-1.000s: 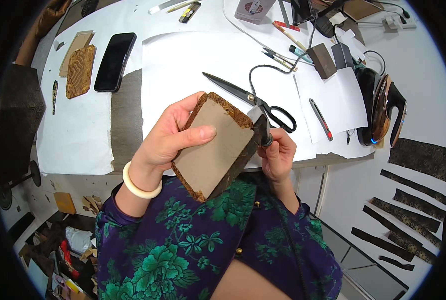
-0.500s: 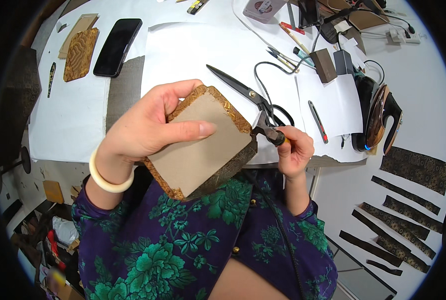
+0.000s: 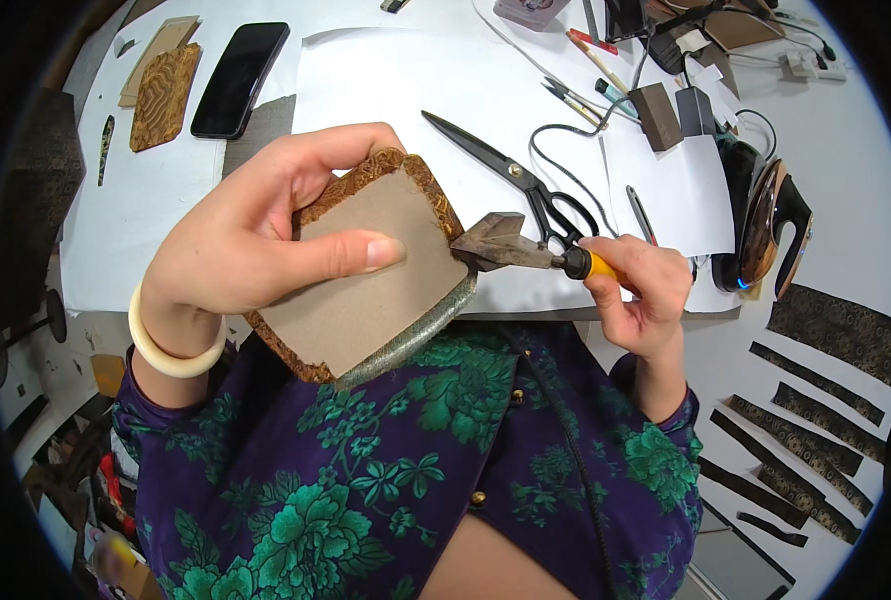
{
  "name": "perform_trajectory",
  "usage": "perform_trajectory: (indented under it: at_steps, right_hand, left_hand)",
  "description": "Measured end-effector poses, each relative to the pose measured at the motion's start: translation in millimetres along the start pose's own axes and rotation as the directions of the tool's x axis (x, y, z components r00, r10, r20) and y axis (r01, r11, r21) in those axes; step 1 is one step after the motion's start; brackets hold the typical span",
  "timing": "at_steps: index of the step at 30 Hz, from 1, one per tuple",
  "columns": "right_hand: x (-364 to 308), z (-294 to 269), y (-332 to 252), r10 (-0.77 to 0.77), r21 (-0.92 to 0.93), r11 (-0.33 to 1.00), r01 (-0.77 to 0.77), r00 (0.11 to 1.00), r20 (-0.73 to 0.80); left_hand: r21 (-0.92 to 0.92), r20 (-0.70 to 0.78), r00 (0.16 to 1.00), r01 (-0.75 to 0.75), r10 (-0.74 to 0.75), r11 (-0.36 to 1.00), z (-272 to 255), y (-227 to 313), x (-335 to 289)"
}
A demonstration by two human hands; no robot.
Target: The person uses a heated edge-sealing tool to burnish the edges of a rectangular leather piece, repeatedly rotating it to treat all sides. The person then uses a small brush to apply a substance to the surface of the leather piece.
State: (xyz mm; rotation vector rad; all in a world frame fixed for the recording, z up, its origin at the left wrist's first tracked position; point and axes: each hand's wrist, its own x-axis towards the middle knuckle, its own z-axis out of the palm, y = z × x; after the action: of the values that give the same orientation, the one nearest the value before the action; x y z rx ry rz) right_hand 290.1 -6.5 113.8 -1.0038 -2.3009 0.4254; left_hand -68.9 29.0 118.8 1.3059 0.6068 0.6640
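My left hand [image 3: 266,225] grips a beige board [image 3: 366,285] edged with folded brown-gold patterned fabric [image 3: 351,195]. Its thumb lies flat across the board, and the other fingers are hidden behind. Along the lower right side, a greyish-green fabric edge [image 3: 416,335] curves round. Between the fingers of my right hand [image 3: 646,290] is the yellow handle of a small iron [image 3: 496,243] with a spade-shaped metal head. The iron's tip touches the right corner of the board, on the fabric edge. Just beyond it, black scissors [image 3: 511,170] lie partly spread on white paper.
A phone [image 3: 241,80] and a brown patterned panel [image 3: 166,98] lie at the far left. A dark block [image 3: 656,117], a craft knife [image 3: 641,215] and a clothes iron [image 3: 766,220] are at the right. Dark fabric strips [image 3: 806,430] hang or lie beyond the table.
The small iron has turned so that its broad head shows, with its tip now on the board's right corner. The board and my left hand have shifted left; my right hand has moved right.
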Motion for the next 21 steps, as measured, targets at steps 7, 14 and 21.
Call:
perform_trajectory:
  at_steps: [7, 14, 21]
  right_hand:
    - [24.5, -6.3, -6.6, -0.006, -0.013, 1.000, 0.007, 0.997, 0.082]
    - [2.5, 27.1, 2.5, 0.412, 0.229, 0.891, -0.392, 0.910, -0.046]
    - [-18.2, 48.2, 6.6, 0.441, 0.002, 0.897, -0.441, 0.896, 0.047]
  left_hand:
    - [0.099, 0.016, 0.997, 0.079, -0.081, 0.992, -22.3, -11.6, 4.1]
    - [0.678, 0.161, 0.947, 0.097, -0.276, 0.729, -48.1, -57.7, 45.5]
    - [0.863, -0.114, 0.965, -0.020, 0.234, 0.504, -8.5, -101.6, 25.0]
